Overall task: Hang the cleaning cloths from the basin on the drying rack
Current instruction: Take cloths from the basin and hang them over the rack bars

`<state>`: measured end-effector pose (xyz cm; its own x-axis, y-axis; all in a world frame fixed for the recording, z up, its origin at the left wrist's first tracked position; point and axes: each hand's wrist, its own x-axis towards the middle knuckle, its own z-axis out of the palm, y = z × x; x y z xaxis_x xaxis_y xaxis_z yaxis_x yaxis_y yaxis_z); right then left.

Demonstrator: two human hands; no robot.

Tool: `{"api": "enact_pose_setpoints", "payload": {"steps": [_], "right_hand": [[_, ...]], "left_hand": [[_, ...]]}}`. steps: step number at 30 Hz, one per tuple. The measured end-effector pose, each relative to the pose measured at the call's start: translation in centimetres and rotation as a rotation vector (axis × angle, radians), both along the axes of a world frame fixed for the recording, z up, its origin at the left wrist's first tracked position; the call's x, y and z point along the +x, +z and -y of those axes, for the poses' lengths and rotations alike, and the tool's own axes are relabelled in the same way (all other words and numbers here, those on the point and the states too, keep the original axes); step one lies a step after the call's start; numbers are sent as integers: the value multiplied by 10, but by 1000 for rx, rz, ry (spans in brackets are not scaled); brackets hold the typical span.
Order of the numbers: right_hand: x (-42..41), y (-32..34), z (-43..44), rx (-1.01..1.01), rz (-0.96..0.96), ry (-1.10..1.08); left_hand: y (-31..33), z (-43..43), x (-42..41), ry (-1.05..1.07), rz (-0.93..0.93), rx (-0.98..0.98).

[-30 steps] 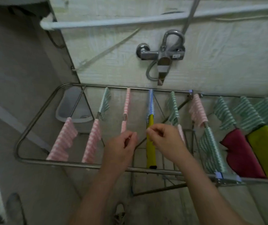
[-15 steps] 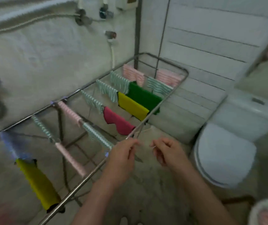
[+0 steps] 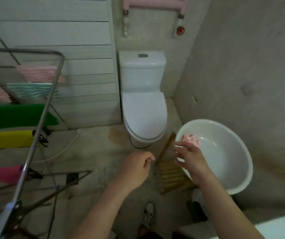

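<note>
Left hand (image 3: 134,166): I see it over the floor, just left of the basin; grip released, fingers loosely curled, nothing in it.
Right hand (image 3: 188,157): over the near left rim of the basin; grip released, fingers spread, nothing in it that I can see. Fingertips close to the pink cloth; I cannot tell whether they touch it.
Basin (image 3: 224,152): white, round, at the right side of the floor beside the wall.
Pink cloth (image 3: 191,139): crumpled, lying inside the basin against its far left wall.
Wooden slatted board (image 3: 169,169): on the floor, partly under the basin's left rim, between my two hands.
Drying rack (image 3: 40,118): metal frame along the left edge of the view.
Cloths on rack, far end to near end: pink striped cloth (image 3: 38,73); green striped cloth (image 3: 31,89); green cloth (image 3: 14,114); yellow cloth (image 3: 7,139); magenta cloth (image 3: 0,175). Each is draped over a rail.
Toilet (image 3: 143,109): white, lid down, against the far wall, between rack and basin.
Red valve (image 3: 180,30): on the far wall above the toilet.
Shoe (image 3: 149,213): on the floor at the near edge, between my forearms.
</note>
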<state>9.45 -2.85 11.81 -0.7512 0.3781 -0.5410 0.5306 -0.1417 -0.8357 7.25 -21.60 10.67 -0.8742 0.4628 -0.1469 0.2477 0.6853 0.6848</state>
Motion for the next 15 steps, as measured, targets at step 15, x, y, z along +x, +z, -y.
{"api": "enact_pose_setpoints", "payload": {"steps": [15], "right_hand": [[-31,-148,-166,185,288,97]], "left_hand": [[-105,-230,-73,-509,-18,-443]]}}
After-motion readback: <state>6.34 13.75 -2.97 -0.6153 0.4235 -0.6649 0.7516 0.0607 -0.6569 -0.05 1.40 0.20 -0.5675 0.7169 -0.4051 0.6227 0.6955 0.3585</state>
